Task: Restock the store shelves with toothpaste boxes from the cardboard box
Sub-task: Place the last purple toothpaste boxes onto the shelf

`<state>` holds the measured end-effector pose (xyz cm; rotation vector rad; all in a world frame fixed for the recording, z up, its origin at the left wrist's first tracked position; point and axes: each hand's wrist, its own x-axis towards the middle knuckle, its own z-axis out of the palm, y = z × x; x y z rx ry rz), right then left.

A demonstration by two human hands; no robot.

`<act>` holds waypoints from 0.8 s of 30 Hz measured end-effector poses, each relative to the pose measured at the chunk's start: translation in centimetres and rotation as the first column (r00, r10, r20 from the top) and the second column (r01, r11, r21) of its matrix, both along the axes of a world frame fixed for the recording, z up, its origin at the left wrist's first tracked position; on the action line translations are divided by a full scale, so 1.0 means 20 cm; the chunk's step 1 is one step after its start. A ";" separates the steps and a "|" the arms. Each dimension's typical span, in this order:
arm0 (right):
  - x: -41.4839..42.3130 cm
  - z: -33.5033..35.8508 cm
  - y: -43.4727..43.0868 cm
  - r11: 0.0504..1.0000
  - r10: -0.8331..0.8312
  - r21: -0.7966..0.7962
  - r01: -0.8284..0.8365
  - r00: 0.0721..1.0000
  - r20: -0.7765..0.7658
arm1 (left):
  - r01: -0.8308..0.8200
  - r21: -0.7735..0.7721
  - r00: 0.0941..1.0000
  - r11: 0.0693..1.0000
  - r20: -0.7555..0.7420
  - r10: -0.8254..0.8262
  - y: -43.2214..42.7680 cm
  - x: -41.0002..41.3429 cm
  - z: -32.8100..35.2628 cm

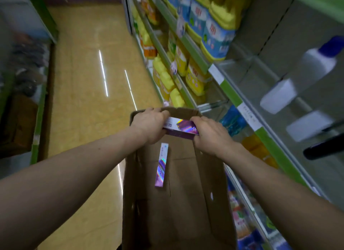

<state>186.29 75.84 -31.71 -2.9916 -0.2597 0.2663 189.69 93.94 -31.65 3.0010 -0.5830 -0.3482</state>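
Both hands are at the far edge of the cardboard box [212, 177], which stands open in the aisle beside the shelf [229, 90]. Between them they hold the toothpaste boxes [179, 128], a small purple and shiny bundle lifted a little above the bottom of the carton. I cannot count how many are in it. One more single toothpaste box [161, 165] lies flat on the bottom, near the middle and closer to the left wall.

The left hand [149, 126] has its fingers curled over the left end of the bundle, and the right hand [210, 134] is clenched around the right end. Both forearms are stretched forward and down, almost parallel, with the backs of the hands up.

I think these boxes are light and stiff but thin, so a hard squeeze in the middle could dent them. The glossy film looks slippery, and loose boxes in a bundle may slide apart. Holding at the two short ends and pressing inward, as here, seems the safe way. The open shelf with the white bottles [307, 69] is to the right and higher, so the bundle must be lifted and turned that way.
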 end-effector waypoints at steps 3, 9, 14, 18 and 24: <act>0.04 0.22 0.08 0.996 0.088 0.017 -0.090 0.993 0.084 | -0.062 -0.011 0.996 0.998 0.066 0.062 0.10 -0.04 0.23; 0.08 0.58 0.32 0.956 0.272 0.051 -0.288 0.939 0.211 | -0.203 -0.062 0.955 0.977 0.206 0.212 0.39 -0.16 0.62; 0.06 0.87 0.62 0.895 0.413 0.031 -0.445 0.853 0.319 | -0.331 -0.097 0.891 0.939 0.295 0.344 0.68 -0.33 0.91; -0.01 1.08 0.92 0.833 0.506 0.017 -0.552 0.774 0.381 | -0.433 -0.092 0.821 0.897 0.371 0.434 0.95 -0.52 1.11; -0.21 1.30 1.43 0.714 0.632 -0.015 -0.700 0.635 0.445 | -0.572 -0.101 0.712 0.814 0.432 0.554 1.38 -0.89 1.34</act>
